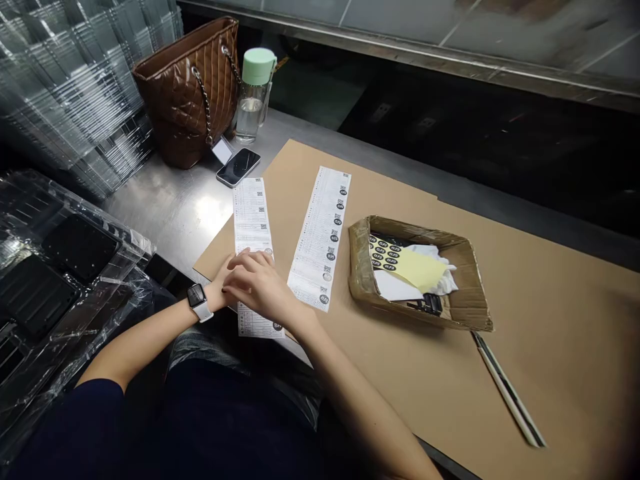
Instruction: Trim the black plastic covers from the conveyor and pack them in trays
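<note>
A long printed paper strip [252, 213] with QR codes lies near the table's front edge, beneath my hands. My right hand [263, 285] reaches across my left hand [219, 283], its fingers bent and drawn in; whatever they pinch is hidden. The fingers of my left hand are mostly covered by the right. To the right, a second printed strip [317, 243] bears a row of round stickers, mostly black. Inside a worn cardboard box [363, 283] are a sheet of black oval stickers [384, 253] on yellow backing, white paper [397, 287] and a black item [431, 305].
Brown cardboard [400, 380] covers much of the metal table [165, 200]. A phone [239, 167], water bottle [250, 107] and brown handbag [185, 100] stand behind. Clear plastic trays [85, 87] are stacked at left. A thin black-and-white strip [509, 390] lies by the box.
</note>
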Demonstrator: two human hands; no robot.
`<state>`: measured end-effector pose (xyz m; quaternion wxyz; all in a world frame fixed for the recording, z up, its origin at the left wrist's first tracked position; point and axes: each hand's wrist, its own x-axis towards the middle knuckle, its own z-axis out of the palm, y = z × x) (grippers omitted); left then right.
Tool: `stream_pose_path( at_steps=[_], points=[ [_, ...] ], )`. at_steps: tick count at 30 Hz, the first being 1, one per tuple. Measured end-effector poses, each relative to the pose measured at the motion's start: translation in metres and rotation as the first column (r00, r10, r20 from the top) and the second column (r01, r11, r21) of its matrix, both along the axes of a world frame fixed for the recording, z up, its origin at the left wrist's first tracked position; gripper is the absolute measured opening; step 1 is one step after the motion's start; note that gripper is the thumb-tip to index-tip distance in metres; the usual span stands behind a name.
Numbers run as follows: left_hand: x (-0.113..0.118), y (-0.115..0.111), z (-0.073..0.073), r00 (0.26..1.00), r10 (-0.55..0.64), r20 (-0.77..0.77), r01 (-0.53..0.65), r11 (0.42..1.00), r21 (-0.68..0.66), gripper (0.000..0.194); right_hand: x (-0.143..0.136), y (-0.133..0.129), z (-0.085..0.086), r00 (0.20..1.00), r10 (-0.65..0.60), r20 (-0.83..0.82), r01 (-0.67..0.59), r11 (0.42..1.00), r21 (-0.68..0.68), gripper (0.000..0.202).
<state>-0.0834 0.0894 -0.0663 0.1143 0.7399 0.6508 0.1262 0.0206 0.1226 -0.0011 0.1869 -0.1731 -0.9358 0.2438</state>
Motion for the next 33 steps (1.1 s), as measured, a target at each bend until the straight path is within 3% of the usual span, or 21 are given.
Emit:
stream_pose_path(
  at_steps=[2, 3, 6, 7, 9, 15, 24, 33],
  points=[
    [0.0, 0.0, 0.002, 0.999, -0.04, -0.03, 0.04, 0.999, -0.009, 0.029, 0.008, 0.016, -0.004, 0.978, -0.171, -0.116, 0.156, 0.979, -0.133, 0.011],
    [-0.001, 0.0, 0.003, 0.997, -0.06, -0.053, 0.06, 0.998, -0.005, 0.03, 0.011, 0.027, -0.009, 0.934, -0.32, -0.161, 0.284, 0.935, -0.214, 0.012],
    [-0.003, -0.003, 0.005, 0.982, -0.1, -0.158, 0.106, 0.994, 0.028, 0.036, 0.017, 0.066, -0.03, 0.693, -0.712, -0.114, 0.612, 0.664, -0.429, 0.017],
    [-0.004, -0.004, 0.005, 0.975, -0.105, -0.193, 0.115, 0.993, 0.037, 0.036, 0.017, 0.077, -0.038, 0.64, -0.767, -0.05, 0.666, 0.585, -0.462, 0.019],
    [-0.004, -0.005, 0.005, 0.968, -0.102, -0.228, 0.116, 0.992, 0.047, 0.037, 0.013, 0.095, -0.052, 0.612, -0.788, 0.069, 0.713, 0.512, -0.479, 0.021],
    [-0.005, -0.004, 0.002, 0.972, -0.106, -0.208, 0.119, 0.991, 0.052, 0.039, 0.0, 0.102, -0.072, 0.602, -0.783, 0.158, 0.752, 0.49, -0.441, 0.022],
    [-0.005, -0.003, 0.005, 0.974, -0.116, -0.195, 0.123, 0.992, 0.026, 0.039, -0.004, 0.097, -0.068, 0.546, -0.819, 0.174, 0.804, 0.454, -0.384, 0.021],
    [-0.005, -0.004, 0.005, 0.976, -0.114, -0.187, 0.12, 0.993, 0.021, 0.039, -0.006, 0.094, -0.069, 0.545, -0.82, 0.172, 0.816, 0.473, -0.332, 0.021]
  ],
)
